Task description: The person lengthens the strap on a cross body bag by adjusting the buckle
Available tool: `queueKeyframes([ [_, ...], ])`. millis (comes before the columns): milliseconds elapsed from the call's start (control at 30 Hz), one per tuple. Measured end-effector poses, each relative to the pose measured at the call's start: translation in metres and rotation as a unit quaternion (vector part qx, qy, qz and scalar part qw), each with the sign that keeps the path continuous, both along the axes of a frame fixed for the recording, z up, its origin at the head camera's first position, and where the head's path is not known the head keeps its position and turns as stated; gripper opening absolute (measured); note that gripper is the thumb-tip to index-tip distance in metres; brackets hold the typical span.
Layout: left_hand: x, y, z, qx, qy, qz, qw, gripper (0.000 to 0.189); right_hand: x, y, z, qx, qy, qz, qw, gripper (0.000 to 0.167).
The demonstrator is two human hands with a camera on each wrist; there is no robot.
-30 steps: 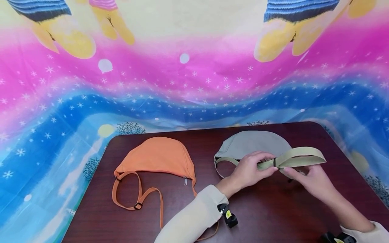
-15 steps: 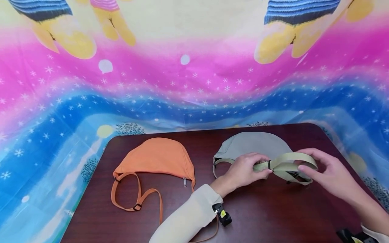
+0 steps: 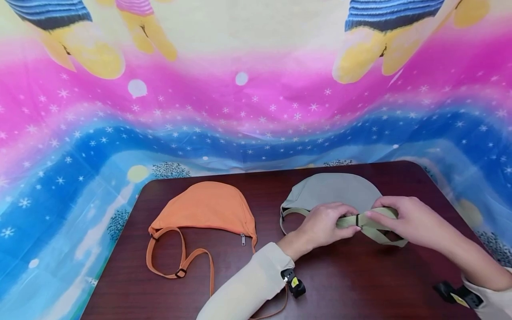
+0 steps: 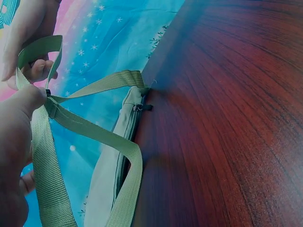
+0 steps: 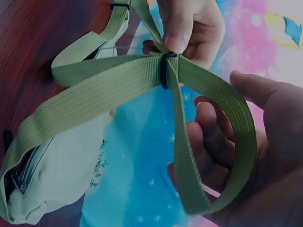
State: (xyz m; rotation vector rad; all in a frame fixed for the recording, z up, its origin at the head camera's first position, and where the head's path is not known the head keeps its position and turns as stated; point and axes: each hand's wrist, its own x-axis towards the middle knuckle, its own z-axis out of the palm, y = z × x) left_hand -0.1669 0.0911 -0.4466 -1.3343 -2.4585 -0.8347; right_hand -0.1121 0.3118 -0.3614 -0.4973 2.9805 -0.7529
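A grey half-moon sling bag [image 3: 336, 189] lies on the right half of the table. Its pale green webbing strap [image 5: 90, 97] is raised in front of it, bunched through a small black slider [image 5: 165, 71]. Thumb and fingers of the left hand [image 3: 322, 226] pinch the strap just left of the slider. On the other side, the right hand [image 3: 420, 222] holds the strap's end loop [image 5: 246, 142], with the thumb outside it and curled fingers inside. In the left wrist view, the bag's zipper edge [image 4: 125, 161] shows beneath the strap.
An orange sling bag [image 3: 208, 206] lies on the left of the dark wooden table [image 3: 360, 284], its thin strap [image 3: 182, 266] trailing forward under the left sleeve [image 3: 248, 284]. A printed cloth [image 3: 240, 120] hangs behind the table.
The right hand has shifted from beneath the slider to the loop's right end, then left along the loop toward the slider. The left hand keeps its pinch and has moved slightly left.
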Motion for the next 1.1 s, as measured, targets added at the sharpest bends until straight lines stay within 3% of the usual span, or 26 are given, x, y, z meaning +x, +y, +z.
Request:
queueKeyframes([
  [133, 0.000, -0.001, 0.000, -0.003, 0.005, 0.002, 1.0000, 0.031, 0.001, -0.003, -0.001, -0.012, -0.006, 0.008, 0.9999, 0.009],
  [333, -0.001, -0.003, -0.002, 0.017, 0.007, 0.004, 0.9998, 0.031, 0.006, 0.001, -0.003, -0.058, -0.002, 0.016, 0.9982, 0.018],
  [1100, -0.009, -0.025, -0.016, 0.005, 0.015, 0.022, 0.9996, 0.032, 0.015, 0.045, -0.011, -0.135, -0.005, -0.012, 0.9908, 0.026],
])
